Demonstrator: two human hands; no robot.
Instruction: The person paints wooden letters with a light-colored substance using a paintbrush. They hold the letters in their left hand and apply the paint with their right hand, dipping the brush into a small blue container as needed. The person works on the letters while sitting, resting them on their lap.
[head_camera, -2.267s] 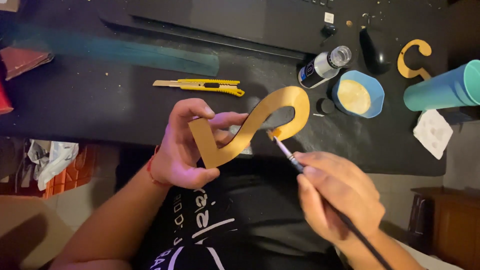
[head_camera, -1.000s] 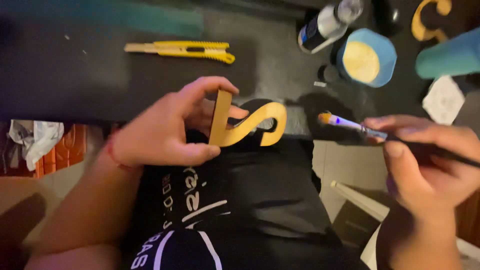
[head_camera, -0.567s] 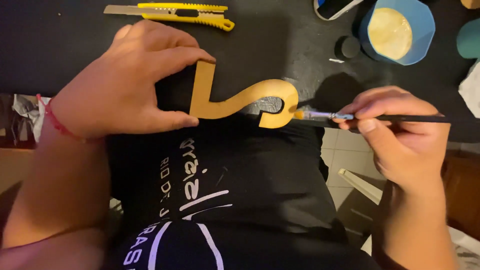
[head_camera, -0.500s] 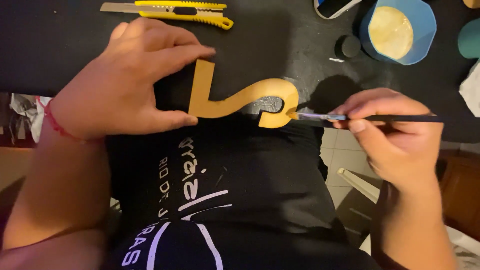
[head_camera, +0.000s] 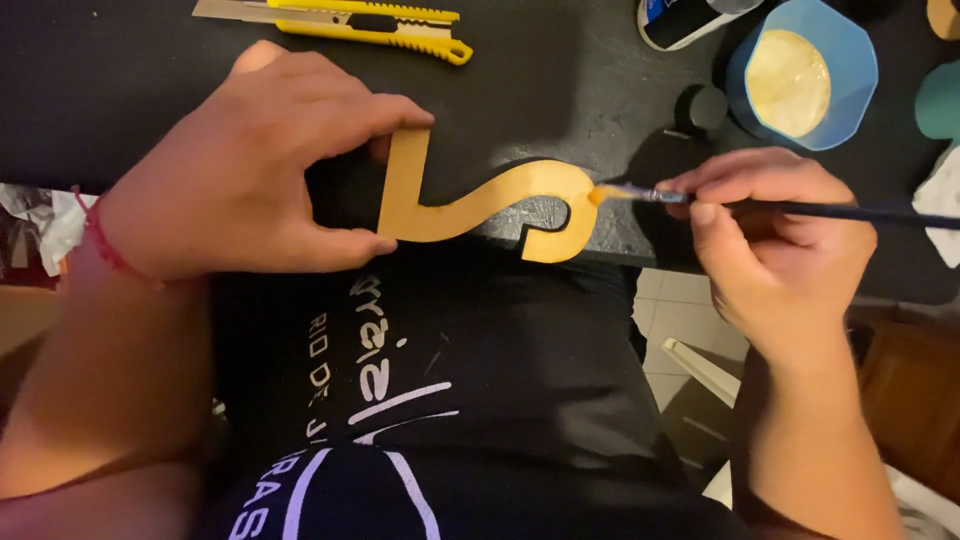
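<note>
Over the near edge of the black tabletop (head_camera: 120, 110), the left hand (head_camera: 240, 170) pinches a flat gold-painted curved cutout shape (head_camera: 470, 205) between thumb and fingers, while the right hand (head_camera: 780, 235) grips a thin dark-handled paintbrush (head_camera: 800, 208), its bristles touching the cutout's rounded end.

The gold S-shaped cutout (head_camera: 470, 195) is flat and thin, held level at the edge of the black table, its straight end pinched, its curled end pointing right. The brush (head_camera: 760, 205) has a long dark handle lying almost horizontal, and its gold-loaded tip touches the curl's outer edge.
</note>
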